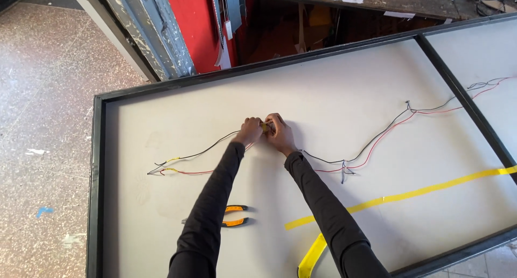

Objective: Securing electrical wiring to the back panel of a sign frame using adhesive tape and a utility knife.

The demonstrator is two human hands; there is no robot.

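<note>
My left hand (249,131) and my right hand (279,132) meet over the middle of a large white panel (334,95) set in a dark metal frame. Both pinch a small yellow piece (265,126) on a run of red and black wires (377,143). The wires trail left to a bare end (157,170) and right across the panel toward the far right edge. Both arms wear black sleeves.
Orange-handled pliers (232,215) lie on the panel near my left forearm. A strip of yellow tape (409,193) crosses the panel's lower right, with a loose end (311,256) curling off. A dark frame bar (458,92) divides the panel. Speckled floor lies left; a red board stands behind.
</note>
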